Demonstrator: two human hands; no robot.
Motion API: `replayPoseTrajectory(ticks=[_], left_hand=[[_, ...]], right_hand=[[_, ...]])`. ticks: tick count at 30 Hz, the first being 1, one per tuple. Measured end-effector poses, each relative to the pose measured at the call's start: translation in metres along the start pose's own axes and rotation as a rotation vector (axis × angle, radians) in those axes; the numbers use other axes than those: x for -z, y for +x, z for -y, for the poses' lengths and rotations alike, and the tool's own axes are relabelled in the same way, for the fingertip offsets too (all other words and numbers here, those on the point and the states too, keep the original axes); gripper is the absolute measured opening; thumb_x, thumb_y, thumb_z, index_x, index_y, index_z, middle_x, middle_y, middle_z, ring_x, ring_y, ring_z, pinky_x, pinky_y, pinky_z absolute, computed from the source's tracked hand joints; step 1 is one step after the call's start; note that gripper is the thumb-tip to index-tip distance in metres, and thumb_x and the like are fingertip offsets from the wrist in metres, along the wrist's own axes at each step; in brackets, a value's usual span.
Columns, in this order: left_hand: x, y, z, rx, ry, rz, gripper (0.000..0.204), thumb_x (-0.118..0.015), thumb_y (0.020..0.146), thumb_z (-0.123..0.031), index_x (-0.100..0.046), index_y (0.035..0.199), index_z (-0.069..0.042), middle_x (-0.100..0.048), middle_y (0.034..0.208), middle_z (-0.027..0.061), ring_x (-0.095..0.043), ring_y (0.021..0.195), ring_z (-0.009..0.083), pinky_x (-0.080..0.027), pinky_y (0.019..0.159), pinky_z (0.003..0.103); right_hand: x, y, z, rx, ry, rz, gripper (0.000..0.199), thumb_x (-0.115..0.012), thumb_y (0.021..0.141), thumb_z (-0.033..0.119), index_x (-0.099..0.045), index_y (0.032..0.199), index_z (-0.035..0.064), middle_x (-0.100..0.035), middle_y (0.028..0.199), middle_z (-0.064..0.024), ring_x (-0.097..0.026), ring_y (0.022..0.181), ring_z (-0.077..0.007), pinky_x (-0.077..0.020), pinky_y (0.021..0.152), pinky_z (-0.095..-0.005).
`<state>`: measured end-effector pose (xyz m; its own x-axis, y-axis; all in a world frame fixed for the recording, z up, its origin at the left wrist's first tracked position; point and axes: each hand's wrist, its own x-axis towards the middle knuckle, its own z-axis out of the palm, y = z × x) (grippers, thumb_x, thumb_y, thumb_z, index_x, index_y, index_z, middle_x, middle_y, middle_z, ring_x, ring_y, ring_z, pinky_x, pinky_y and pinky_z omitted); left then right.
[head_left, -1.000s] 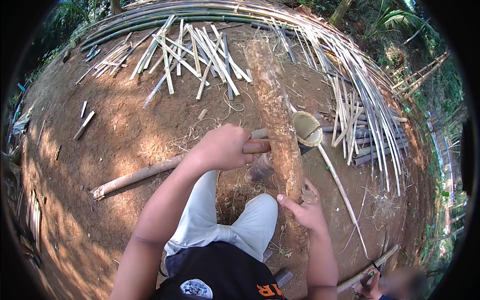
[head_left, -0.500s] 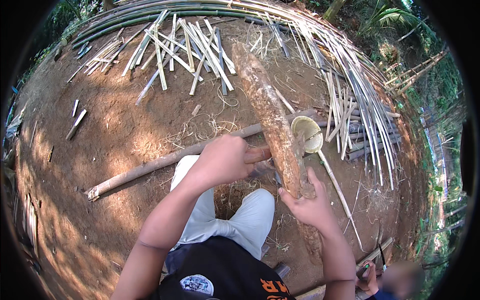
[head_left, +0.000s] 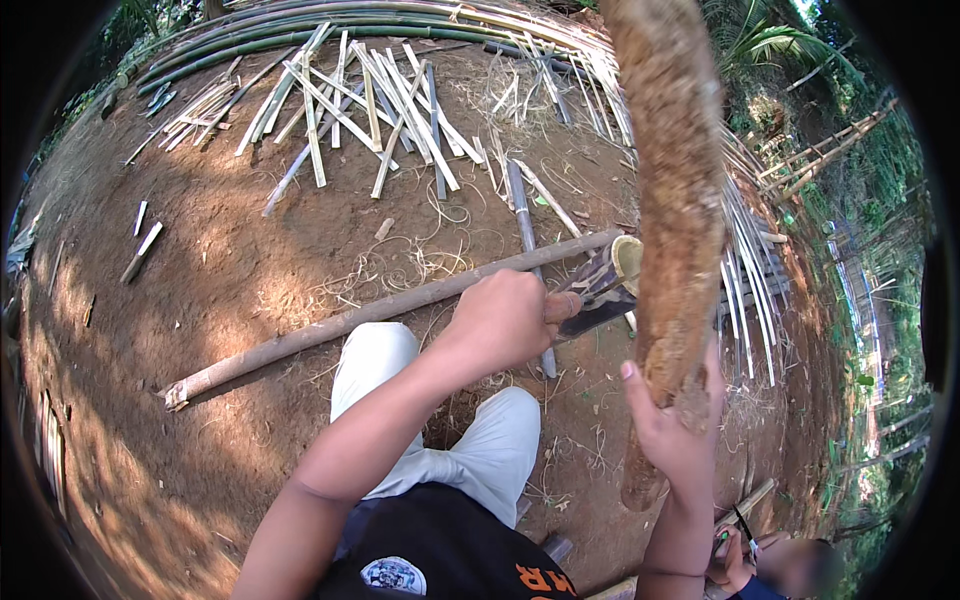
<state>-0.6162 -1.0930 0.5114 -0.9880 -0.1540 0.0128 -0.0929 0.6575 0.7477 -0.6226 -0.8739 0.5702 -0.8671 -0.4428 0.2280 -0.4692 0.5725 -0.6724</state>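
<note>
My left hand (head_left: 502, 318) is closed around the wooden handle (head_left: 563, 306) of a broad-bladed knife. Its dark blade (head_left: 597, 313) points right, toward the log, and its far end is partly hidden. My right hand (head_left: 683, 425) grips a thick, rough brown log (head_left: 680, 190) near its lower end, thumb on the near side. The log stands nearly upright in view, raised off the ground and slightly blurred. Behind it, a round pale-yellow piece (head_left: 627, 258) shows in part. Below the knife, a dark slat (head_left: 527, 225) lies on the soil.
A long brown pole (head_left: 380, 308) crosses the ground before my knees. Split bamboo strips (head_left: 400, 115) lie scattered beyond it, with more strips (head_left: 748, 290) at right. Long green bamboo poles (head_left: 330, 35) line the back. Another person's hand (head_left: 735, 560) is at lower right.
The log has moved right and upward, closer to view, with my right hand on it. My left hand has shifted right with the knife, and a dark slat behind the log has come into view.
</note>
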Motion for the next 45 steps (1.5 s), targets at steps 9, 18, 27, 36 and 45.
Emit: replayPoseTrajectory(ticks=[9,18,27,36,45], left_hand=[[-0.017,-0.005,0.011,-0.017,0.036,-0.082,0.026,-0.075,0.073,-0.019,-0.068,0.075,0.007,-0.068,0.075,0.0284,-0.070,0.076,0.0449,-0.057,0.075,0.051],[-0.018,-0.011,0.006,-0.047,-0.050,-0.105,0.023,-0.075,0.074,-0.016,-0.068,0.075,0.005,-0.068,0.074,0.0279,-0.070,0.077,0.0443,-0.056,0.075,0.051],[-0.032,-0.038,0.025,-0.023,-0.037,-0.124,0.024,-0.077,0.074,-0.018,-0.068,0.080,0.004,-0.067,0.069,0.0253,-0.069,0.072,0.0441,-0.056,0.070,0.051],[-0.025,-0.003,0.004,-0.045,-0.030,-0.059,0.020,-0.072,0.079,-0.015,-0.078,0.096,-0.006,-0.069,0.077,0.0254,-0.071,0.077,0.0432,-0.057,0.071,0.052],[-0.040,0.010,0.020,-0.076,0.066,-0.219,0.026,-0.078,0.074,-0.020,-0.069,0.077,0.005,-0.067,0.072,0.0279,-0.070,0.074,0.0448,-0.057,0.071,0.051]], right_hand=[[0.000,-0.004,-0.069,-0.291,0.069,0.245,0.048,-0.078,0.088,0.033,-0.069,0.118,-0.0042,-0.070,0.117,-0.0200,-0.063,0.117,-0.0331,-0.0401,0.111,-0.0372],[0.022,-0.012,-0.012,-0.142,-0.002,-0.066,0.059,-0.081,0.085,0.017,-0.055,0.131,-0.0076,-0.068,0.118,-0.0194,-0.067,0.110,-0.0230,-0.0530,0.093,-0.0354],[0.001,-0.023,-0.065,-0.025,-0.132,0.145,0.071,-0.086,0.081,0.021,-0.052,0.136,-0.0093,-0.068,0.118,-0.0244,-0.069,0.107,-0.0260,-0.0551,0.090,-0.0341],[0.053,-0.018,-0.017,-0.242,-0.040,-0.079,0.047,-0.081,0.087,0.024,-0.063,0.122,-0.0034,-0.068,0.113,-0.0131,-0.065,0.102,-0.0218,-0.0507,0.092,-0.0349],[-0.005,0.007,-0.108,-0.630,0.268,0.404,0.071,-0.085,0.083,0.022,-0.051,0.140,-0.0042,-0.069,0.116,-0.0145,-0.069,0.087,-0.0214,-0.0570,0.080,-0.0348]])
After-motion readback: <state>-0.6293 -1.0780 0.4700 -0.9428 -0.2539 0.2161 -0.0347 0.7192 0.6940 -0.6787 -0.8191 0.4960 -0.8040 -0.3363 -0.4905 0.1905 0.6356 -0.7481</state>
